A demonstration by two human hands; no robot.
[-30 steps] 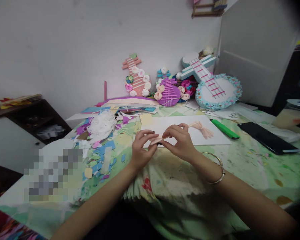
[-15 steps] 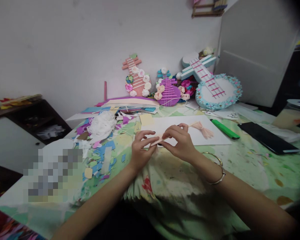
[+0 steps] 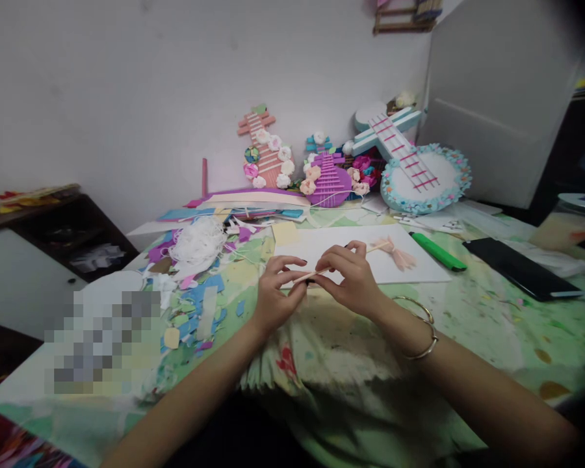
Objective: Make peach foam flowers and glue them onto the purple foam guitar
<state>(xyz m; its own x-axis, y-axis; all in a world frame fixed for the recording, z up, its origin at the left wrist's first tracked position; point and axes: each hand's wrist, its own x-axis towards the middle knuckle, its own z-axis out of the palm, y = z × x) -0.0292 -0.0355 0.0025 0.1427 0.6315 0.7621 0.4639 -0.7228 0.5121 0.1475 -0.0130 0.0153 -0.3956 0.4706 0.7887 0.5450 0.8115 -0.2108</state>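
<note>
A thin pale stick (image 3: 377, 246), perhaps wooden, slants between my two hands, its far end poking out past my right hand. My left hand (image 3: 277, 296) pinches its near end with thumb and fingers. My right hand (image 3: 355, 279), with bangles on the wrist, grips it further along; a small pale strip at the fingertips is too blurred to make out. Beneath and behind the hands lies a white board (image 3: 316, 240). On its right part rests a pale pink crepe-paper bunch (image 3: 400, 253), gathered in the middle, close to the stick's far end.
A green utility knife (image 3: 437, 251) and a black phone (image 3: 521, 268) lie to the right. Tangled white string (image 3: 198, 244) and blue foam scraps (image 3: 209, 302) cover the left. Flower-trimmed instrument models, including a pale blue one (image 3: 424, 179), lean at the wall.
Both hands stay nearly in place, their fingers shifting slightly on the stick. The pale strip by the left fingers looks narrower, and the stick's far end shows more clearly.
</note>
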